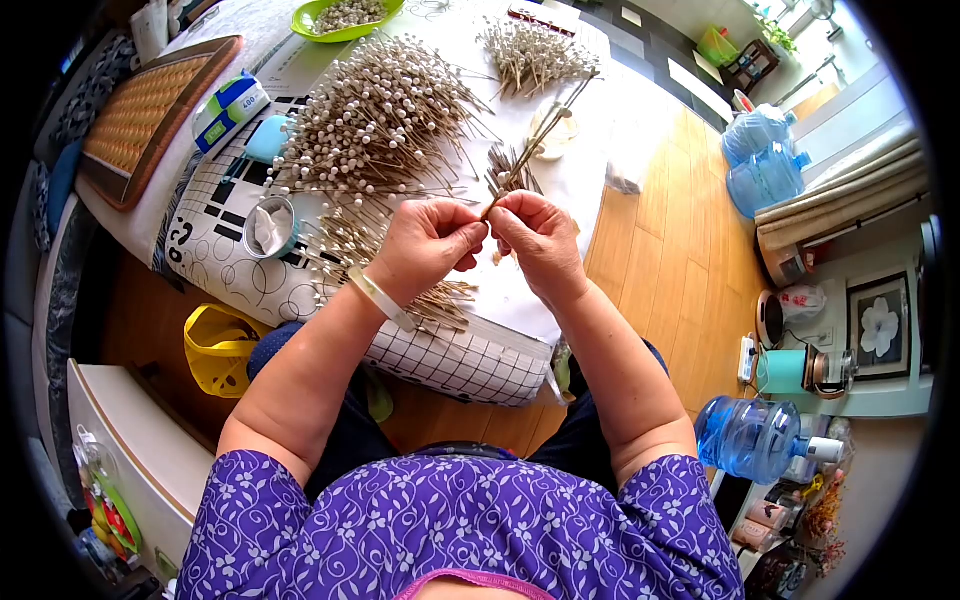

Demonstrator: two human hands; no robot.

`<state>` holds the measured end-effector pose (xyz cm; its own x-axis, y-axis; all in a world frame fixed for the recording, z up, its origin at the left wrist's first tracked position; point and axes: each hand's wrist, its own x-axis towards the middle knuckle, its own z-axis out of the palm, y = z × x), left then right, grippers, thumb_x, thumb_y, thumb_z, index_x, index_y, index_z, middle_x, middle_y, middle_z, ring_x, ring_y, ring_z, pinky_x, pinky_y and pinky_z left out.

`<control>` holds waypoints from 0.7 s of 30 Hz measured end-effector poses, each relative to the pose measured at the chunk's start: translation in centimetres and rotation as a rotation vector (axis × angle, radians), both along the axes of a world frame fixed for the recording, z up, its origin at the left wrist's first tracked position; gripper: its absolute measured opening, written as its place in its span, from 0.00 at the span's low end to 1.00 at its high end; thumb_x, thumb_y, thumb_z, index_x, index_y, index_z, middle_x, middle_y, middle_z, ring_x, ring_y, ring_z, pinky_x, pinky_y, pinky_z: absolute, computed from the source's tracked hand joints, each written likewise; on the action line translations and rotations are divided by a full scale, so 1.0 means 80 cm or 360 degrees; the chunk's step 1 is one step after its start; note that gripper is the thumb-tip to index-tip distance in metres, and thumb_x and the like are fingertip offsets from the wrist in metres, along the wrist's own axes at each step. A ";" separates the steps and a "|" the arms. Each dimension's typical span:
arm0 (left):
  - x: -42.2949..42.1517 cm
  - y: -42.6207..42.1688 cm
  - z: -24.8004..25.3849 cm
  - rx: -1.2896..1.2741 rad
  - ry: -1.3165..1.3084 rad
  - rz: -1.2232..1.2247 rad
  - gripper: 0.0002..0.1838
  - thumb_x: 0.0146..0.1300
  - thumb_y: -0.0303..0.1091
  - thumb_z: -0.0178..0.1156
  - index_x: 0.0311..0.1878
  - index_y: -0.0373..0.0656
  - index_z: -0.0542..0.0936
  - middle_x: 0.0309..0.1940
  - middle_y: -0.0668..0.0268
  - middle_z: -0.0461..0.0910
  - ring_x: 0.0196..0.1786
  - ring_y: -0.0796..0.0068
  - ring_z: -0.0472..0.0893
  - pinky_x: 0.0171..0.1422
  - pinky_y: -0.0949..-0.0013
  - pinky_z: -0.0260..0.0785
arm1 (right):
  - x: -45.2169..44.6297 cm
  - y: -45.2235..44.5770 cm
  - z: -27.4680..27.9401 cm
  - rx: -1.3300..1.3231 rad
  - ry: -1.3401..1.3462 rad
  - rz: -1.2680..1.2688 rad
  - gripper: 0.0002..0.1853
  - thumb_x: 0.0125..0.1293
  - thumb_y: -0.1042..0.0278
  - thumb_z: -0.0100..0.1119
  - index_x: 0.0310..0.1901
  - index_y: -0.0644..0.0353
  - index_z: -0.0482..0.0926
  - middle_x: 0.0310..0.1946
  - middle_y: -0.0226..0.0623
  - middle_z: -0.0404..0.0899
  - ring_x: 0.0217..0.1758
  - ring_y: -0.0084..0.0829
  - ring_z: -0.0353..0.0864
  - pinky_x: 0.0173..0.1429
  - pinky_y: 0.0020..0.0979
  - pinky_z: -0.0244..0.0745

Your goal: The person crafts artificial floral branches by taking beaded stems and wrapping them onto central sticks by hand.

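Observation:
My left hand [430,245] and my right hand [540,245] meet over the front of the table, thumbs and fingers pinched together. Between their fingertips is the lower end of a thin brown stem [548,128], which slants up to the right; the exact grip point is partly hidden. Just behind the fingers lies a bunch of brown stems [510,172]. A large heap of white-tipped stems [375,115] spreads to the left. More white-tipped stems [345,240] lie beside and under my left wrist. A separate bunch of white-tipped stems [535,55] sits farther back.
A small round dish [558,135] is right of the stems. On the left are a tin with white tissue [268,228], a light blue object [268,139] and a tissue pack [230,112]. A green bowl [345,28] stands at the back. A yellow basket [218,350] is on the floor.

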<state>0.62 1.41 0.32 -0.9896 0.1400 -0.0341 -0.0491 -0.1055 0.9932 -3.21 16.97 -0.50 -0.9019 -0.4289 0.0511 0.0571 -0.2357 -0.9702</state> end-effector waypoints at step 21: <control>0.002 0.001 0.007 -0.0139 -0.0100 -0.0007 0.05 0.57 0.28 0.56 0.28 0.37 0.77 0.19 0.67 0.75 0.20 0.75 0.75 0.26 0.76 0.70 | 0.000 0.000 -0.005 0.0107 -0.0087 0.0003 0.04 0.58 0.72 0.54 0.29 0.62 0.74 0.21 0.26 0.73 0.21 0.14 0.68 0.25 0.17 0.65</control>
<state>0.79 1.48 0.85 -0.9844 0.1384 -0.1085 -0.1121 -0.0185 0.9935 -3.23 16.98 -0.91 -0.9019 -0.4312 -0.0275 0.1110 -0.1698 -0.9792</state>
